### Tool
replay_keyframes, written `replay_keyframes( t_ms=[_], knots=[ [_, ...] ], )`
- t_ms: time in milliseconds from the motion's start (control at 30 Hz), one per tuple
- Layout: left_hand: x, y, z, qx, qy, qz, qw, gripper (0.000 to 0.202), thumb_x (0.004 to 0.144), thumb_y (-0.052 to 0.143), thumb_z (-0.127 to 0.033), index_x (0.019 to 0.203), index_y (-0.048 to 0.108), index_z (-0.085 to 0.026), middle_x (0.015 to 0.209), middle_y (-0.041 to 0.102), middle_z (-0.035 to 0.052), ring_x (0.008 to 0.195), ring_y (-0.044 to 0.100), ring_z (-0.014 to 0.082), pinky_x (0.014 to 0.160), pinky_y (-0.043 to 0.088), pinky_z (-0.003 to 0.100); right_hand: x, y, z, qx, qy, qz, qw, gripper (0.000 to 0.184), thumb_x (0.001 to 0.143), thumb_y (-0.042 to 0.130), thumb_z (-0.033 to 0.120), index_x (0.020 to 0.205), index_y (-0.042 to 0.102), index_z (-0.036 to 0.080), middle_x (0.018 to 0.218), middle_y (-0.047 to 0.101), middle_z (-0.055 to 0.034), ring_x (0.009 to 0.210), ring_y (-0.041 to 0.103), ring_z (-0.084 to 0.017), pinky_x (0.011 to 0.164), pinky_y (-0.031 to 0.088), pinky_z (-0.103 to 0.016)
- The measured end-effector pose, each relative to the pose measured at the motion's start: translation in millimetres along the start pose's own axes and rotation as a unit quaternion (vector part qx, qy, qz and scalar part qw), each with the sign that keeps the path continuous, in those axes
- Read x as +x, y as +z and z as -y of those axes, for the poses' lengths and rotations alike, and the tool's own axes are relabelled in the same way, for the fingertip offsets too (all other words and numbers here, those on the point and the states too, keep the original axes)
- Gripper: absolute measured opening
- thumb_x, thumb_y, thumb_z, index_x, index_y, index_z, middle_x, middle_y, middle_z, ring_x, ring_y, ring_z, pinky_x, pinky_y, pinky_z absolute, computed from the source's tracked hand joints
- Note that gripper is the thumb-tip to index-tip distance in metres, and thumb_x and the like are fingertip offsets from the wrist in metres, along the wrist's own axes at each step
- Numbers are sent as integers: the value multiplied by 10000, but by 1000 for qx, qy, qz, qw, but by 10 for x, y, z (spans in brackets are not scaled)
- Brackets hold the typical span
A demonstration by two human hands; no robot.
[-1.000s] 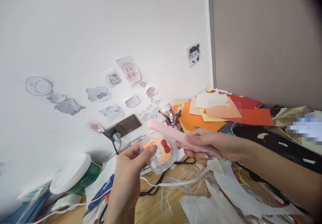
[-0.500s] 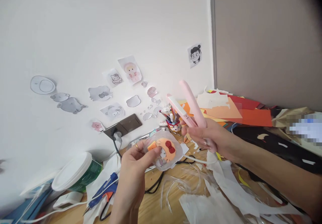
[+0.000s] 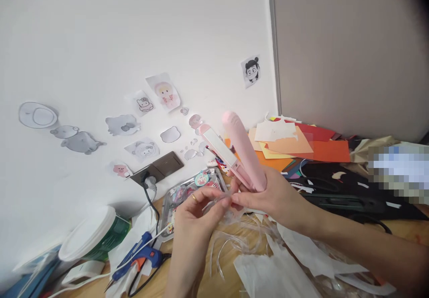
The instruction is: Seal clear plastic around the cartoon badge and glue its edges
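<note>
My right hand is closed around a pink mini hair straightener. Its two arms stand apart and point up toward the wall, the pale plate on one of them showing. Between finger and thumb, my left hand pinches a clear plastic pouch. The pouch is tilted nearly edge-on, so the orange-and-white cat figure with a red bow is mostly hidden. My right fingertips touch the pouch's edge just below the straightener.
A metal tray with small cartoon pieces lies behind my left hand. A blue glue gun and a white-lidded tub are at the left. Colored paper sheets, black material and clear plastic scraps cover the right side.
The pouch has tilted from face-on to nearly edge-on. My right hand has come left and down with the straightener, and its fingers now meet the pouch. The view has shifted right.
</note>
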State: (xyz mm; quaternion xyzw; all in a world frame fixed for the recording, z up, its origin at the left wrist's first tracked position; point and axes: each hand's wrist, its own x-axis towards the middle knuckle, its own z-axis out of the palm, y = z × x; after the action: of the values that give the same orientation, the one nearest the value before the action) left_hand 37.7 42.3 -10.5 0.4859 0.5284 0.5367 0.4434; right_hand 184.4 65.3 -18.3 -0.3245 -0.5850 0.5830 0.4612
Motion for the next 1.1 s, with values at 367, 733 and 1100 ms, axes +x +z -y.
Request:
replay_keyframes(
  t_ms=[367, 733, 1100],
  knots=[
    [2, -5, 44, -32, -7, -28, 999, 102, 567, 755, -253, 628, 722, -178, 671, 695, 10, 649, 586, 127, 567, 459, 182, -38, 11, 12, -48, -24, -26, 998, 96, 732, 588, 140, 745, 503, 181, 598, 528, 54, 565, 520, -100, 548, 412, -237],
    [-57, 14, -36, -36, -23, -63, 997, 56, 580, 758, -192, 587, 703, -188, 537, 676, -23, 507, 568, 89, 503, 460, 149, -1, -40, 32, -47, -27, -10, 998, 94, 755, 618, 212, 788, 536, 181, 699, 529, 42, 621, 513, -93, 553, 409, -222],
    [22, -32, 49, -55, -27, 6, 998, 238, 532, 798, -214, 692, 630, -160, 667, 675, -7, 619, 584, 101, 561, 455, 170, -17, -71, 128, -55, -24, -59, 996, 119, 776, 606, 275, 825, 548, 183, 671, 527, 32, 566, 475, -92, 519, 388, -233]
  ],
)
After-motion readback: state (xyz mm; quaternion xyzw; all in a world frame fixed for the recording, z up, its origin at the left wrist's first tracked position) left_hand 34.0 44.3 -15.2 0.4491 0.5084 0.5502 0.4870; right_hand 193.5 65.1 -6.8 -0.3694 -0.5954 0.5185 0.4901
